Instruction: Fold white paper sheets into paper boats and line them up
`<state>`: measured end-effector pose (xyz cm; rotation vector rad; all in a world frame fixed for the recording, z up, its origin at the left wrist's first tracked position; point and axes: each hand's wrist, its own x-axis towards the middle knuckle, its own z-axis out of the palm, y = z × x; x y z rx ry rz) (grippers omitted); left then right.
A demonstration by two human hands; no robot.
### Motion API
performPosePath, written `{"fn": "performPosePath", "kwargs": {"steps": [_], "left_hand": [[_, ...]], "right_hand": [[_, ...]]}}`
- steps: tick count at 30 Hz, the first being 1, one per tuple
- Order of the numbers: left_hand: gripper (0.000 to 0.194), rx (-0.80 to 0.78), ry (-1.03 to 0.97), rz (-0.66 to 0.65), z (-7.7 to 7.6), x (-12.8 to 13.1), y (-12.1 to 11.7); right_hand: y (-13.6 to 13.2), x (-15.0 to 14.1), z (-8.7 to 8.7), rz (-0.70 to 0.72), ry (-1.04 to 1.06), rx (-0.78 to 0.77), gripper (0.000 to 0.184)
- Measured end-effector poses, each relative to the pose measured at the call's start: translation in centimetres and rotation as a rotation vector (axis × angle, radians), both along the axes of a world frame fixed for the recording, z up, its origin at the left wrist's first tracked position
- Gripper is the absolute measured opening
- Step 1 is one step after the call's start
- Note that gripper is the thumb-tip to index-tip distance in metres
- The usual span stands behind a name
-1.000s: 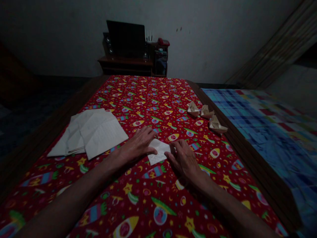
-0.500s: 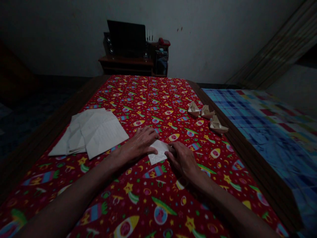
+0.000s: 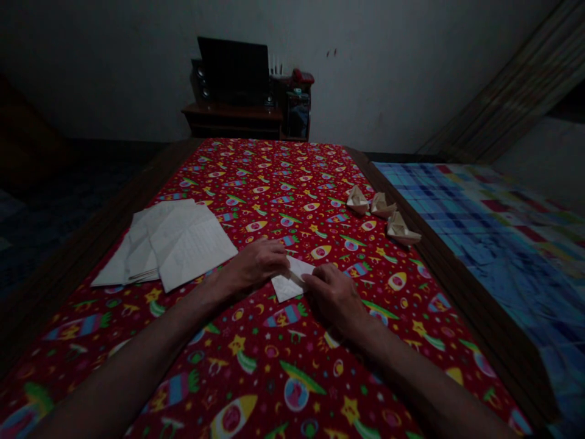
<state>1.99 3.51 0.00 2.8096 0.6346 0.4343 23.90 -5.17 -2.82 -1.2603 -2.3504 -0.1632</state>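
Note:
A small folded piece of white paper lies on the red patterned cloth between my hands. My left hand grips its upper left edge, fingers curled and thumb hidden. On the other side my right hand pinches the paper's right part between thumb and bent fingers. A creased flap shows between the two grips. To the left of my left hand spreads a stack of white paper sheets, some with crease lines. Three folded paper boats stand at the right edge of the cloth.
Brown wooden borders run along both sides of the cloth. At the far end a dark monitor with speakers stands on a wooden desk against the wall. A blue plaid sheet covers the surface on the right.
My left fingers have curled in from lying flatter and now grip the paper's upper edge. My right thumb and fingers have closed on its right side. The stack and boats are unmoved.

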Motion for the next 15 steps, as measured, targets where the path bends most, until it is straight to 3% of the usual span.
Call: {"fn": "performPosePath", "kwargs": {"steps": [7, 11, 15], "left_hand": [[0.023, 0.224, 0.116, -0.007, 0.0, -0.7, -2.0], [0.028, 0.213, 0.138, -0.017, 0.3, -1.6, -2.8], [0.034, 0.158, 0.125, 0.07, -0.1, -2.3, -3.8]], "right_hand": [[-0.5, 0.2, 1.4, 0.119, -0.193, -0.069, 0.021], [-0.8, 0.3, 2.2, 0.145, -0.307, -0.109, 0.028], [-1.1, 0.3, 2.7, 0.154, -0.331, -0.155, 0.039]]}}
